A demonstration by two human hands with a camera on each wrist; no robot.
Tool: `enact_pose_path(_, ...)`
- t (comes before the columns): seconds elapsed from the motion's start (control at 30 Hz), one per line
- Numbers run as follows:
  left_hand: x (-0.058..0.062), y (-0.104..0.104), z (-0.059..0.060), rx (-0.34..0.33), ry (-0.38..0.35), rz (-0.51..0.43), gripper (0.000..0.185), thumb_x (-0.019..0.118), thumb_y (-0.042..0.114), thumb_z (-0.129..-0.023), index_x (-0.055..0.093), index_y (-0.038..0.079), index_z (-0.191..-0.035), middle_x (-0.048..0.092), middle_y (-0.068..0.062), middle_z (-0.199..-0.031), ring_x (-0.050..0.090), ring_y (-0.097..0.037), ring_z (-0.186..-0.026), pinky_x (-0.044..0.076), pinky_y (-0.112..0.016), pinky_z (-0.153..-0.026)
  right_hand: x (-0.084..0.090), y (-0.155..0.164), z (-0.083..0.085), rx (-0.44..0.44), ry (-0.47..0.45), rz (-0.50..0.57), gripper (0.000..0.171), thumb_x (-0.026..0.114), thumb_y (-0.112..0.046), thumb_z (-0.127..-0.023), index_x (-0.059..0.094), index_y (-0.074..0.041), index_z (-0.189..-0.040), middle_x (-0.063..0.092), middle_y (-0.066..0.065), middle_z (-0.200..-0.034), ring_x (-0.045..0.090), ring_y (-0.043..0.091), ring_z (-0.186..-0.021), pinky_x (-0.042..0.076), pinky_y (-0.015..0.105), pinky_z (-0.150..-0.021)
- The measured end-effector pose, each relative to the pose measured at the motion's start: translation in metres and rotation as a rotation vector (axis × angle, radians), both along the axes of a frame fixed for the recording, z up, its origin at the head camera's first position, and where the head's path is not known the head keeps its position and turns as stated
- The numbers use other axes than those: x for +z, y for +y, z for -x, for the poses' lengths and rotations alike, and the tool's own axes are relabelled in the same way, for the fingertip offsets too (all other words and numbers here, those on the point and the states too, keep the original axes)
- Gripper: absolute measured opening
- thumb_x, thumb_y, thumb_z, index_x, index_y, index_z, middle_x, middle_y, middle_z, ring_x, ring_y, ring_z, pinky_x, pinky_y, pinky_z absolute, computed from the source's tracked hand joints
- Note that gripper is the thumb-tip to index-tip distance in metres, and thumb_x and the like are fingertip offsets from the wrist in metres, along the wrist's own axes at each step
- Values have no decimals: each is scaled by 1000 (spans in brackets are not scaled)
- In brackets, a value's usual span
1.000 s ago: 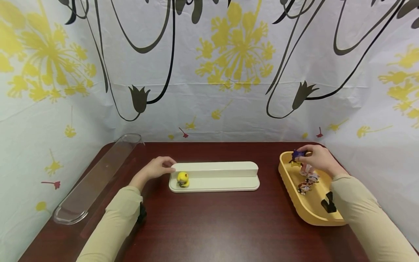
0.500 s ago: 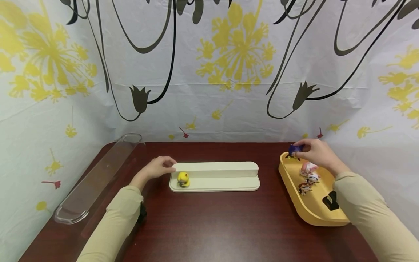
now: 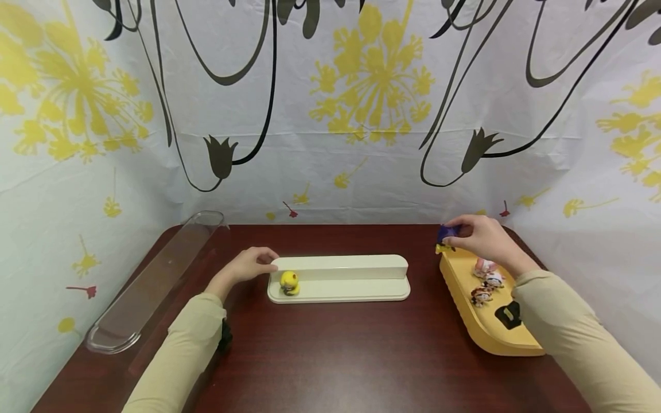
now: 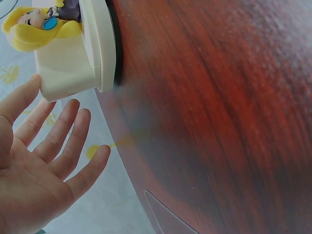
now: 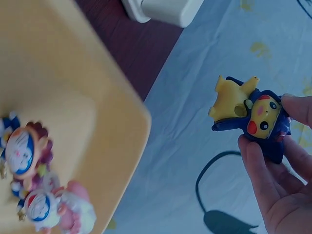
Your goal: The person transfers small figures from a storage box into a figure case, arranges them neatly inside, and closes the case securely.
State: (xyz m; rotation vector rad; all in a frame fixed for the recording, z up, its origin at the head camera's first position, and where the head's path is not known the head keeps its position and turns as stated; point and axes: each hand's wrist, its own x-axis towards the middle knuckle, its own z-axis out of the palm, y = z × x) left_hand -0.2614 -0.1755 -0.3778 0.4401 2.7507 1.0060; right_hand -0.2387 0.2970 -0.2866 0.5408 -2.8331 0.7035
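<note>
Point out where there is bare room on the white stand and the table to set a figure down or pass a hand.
The white stand is bare from the yellow figure at its left end to its right end. The table is bare in front of the stand and between stand and yellow tray. The tray's far half is crowded with figures; the right hand holds a blue figure over its far rim.

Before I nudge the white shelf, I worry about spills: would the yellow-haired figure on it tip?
Probably. The yellow-haired figure stands free on the white shelf, its head big over a small base. It looks like light, stiff plastic, so it would likely topple rather than slide.
</note>
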Motion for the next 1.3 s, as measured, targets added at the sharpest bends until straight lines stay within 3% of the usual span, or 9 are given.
enact_pose_path(0.6, -1, -1, 0, -14, 5, -14, 24, 62, 19, -84, 60, 6, -104, 58, -6, -95, 53, -24, -93, 42, -40, -77, -9, -45, 2, 35, -62, 70, 36, 68, -27, -77, 62, -5, -105, 62, 8, -86, 57, 18, -73, 44, 31, -59)
enact_pose_path(1.3, -2, -2, 0, -19, 10, -7, 25, 62, 21, -84, 60, 7, -104, 58, -6, -96, 53, -24, -93, 42, -40, -77, -33, -98, -4, 146, -36, 132, 29, 72, -19, -74, 64, -7, -99, 62, 4, -86, 57, 14, -73, 45, 30, -63)
